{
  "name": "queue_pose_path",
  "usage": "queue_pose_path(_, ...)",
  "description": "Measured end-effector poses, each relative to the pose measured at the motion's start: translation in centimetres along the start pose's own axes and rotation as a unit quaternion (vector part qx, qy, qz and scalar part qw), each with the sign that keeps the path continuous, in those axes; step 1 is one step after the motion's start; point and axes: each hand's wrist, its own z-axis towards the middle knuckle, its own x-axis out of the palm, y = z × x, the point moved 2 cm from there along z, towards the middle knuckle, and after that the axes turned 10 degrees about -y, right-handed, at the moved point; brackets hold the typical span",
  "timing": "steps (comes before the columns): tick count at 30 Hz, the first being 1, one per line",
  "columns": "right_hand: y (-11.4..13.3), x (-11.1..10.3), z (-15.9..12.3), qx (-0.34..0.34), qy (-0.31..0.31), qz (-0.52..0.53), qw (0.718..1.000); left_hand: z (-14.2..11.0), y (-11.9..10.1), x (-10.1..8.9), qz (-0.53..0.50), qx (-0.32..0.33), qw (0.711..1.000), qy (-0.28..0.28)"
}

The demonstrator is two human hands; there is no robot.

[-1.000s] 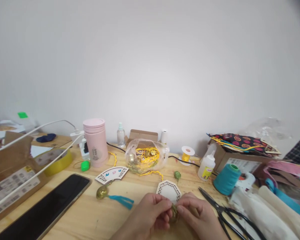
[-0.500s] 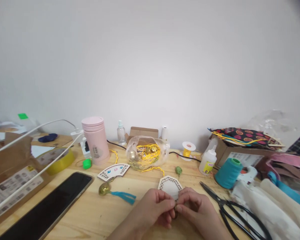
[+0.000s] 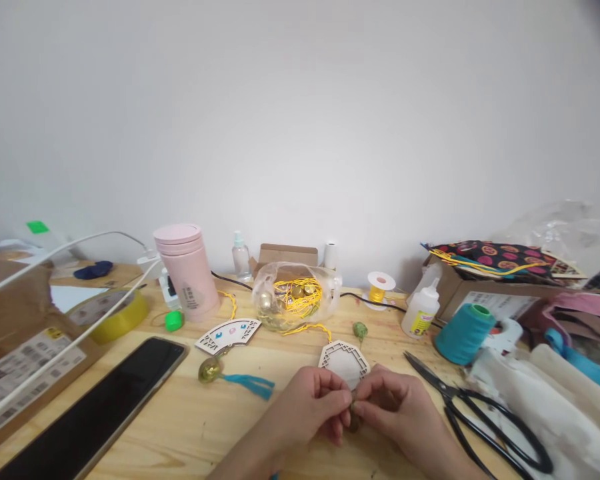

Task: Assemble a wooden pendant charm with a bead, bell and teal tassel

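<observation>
My left hand (image 3: 316, 407) and my right hand (image 3: 397, 408) meet at the front of the table, with thumbs and forefingers pinched together. Between the fingertips is a small gold bell (image 3: 355, 421), mostly hidden by them. Just beyond them lies an octagonal wooden pendant (image 3: 344, 362) with lattice edges and a yellow cord; its lower edge is behind my fingers. A green bead (image 3: 360, 330) rests near it. To the left is a fan-shaped pendant (image 3: 230, 335) with a gold bell (image 3: 210, 370) and a blue tassel (image 3: 250, 383).
Black scissors (image 3: 447, 393) lie right of my hands, near a teal thread cone (image 3: 465, 333) and a glue bottle (image 3: 421, 310). A clear bag (image 3: 295, 297) of bells and cord sits behind. At left are a phone (image 3: 100, 400), pink cup (image 3: 187, 273) and cardboard box (image 3: 35, 360).
The camera view has tilted slightly. Both hands keep their pinch at the bell, with small finger shifts. A blue bit now shows below my left wrist.
</observation>
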Motion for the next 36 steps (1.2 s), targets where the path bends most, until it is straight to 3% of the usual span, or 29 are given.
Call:
queue_pose_path(5,-0.4,0.3,0.4,0.060,-0.002,0.071,0.996,0.3,0.3,0.0,0.002,0.001,1.000,0.003)
queue_pose_path(9,-0.6,-0.2,0.6,0.057,-0.031,0.054,0.996,0.4,0.4,0.0,0.019,0.021,1.000,-0.007)
queue_pose_path(22,-0.8,-0.4,0.4,0.036,-0.014,0.046,0.998,-0.3,-0.4,-0.2,0.167,0.109,0.979,-0.038)
queue_pose_path(24,-0.7,-0.5,0.4,0.020,-0.020,0.026,0.999,-0.4,-0.4,0.0,0.175,0.125,0.976,-0.047)
queue_pose_path(29,0.3,-0.9,0.2,-0.104,-0.051,-0.136,0.984,-0.4,-0.6,0.0,0.182,0.143,0.971,-0.064)
queue_pose_path(36,0.9,-0.4,-0.2,-0.132,-0.057,-0.201,0.969,-0.4,-0.9,0.0,0.207,0.160,0.963,-0.070)
